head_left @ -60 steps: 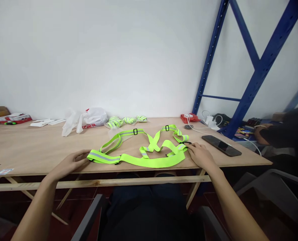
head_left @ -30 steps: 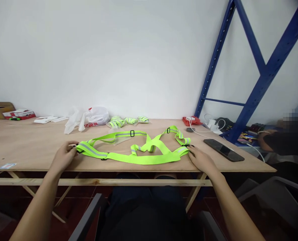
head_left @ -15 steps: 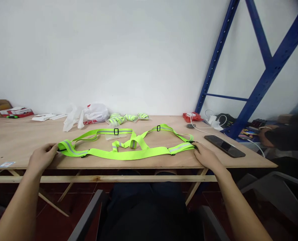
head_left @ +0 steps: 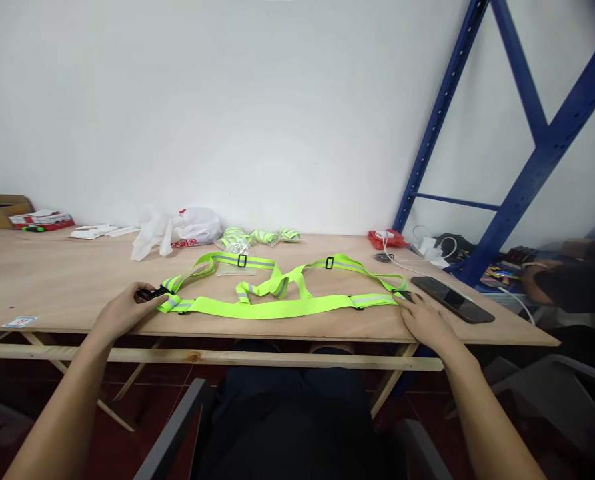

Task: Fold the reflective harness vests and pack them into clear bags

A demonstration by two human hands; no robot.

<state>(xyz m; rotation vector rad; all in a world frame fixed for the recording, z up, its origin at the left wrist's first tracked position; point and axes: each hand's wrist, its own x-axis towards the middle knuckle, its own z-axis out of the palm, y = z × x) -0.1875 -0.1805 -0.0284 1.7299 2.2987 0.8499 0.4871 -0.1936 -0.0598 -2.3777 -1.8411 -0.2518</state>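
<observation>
A neon-yellow reflective harness (head_left: 272,309) with grey stripes lies spread on the wooden table, its belt strap running along the front. Two black slider buckles (head_left: 242,261) sit on its upper straps. My left hand (head_left: 125,310) is closed at the left end, thumb and fingers pinching a black clip buckle (head_left: 153,293). At the opposite end, my right hand (head_left: 424,321) grips the strap by another black buckle (head_left: 405,295), partly covered by its fingers. A short loose strap piece curls at the harness's middle.
Behind the harness lie a white plastic bag (head_left: 195,227) and several bagged yellow reflective bundles (head_left: 264,237). A phone (head_left: 452,300) rests right of my right hand. A blue metal rack (head_left: 515,180) and a person's arm (head_left: 552,283) are at the right; boxes (head_left: 42,220) stand far left.
My left hand has shifted right and inward with the left end, and the black clip there now shows. The right hand stays at its end; the view has turned slightly.
</observation>
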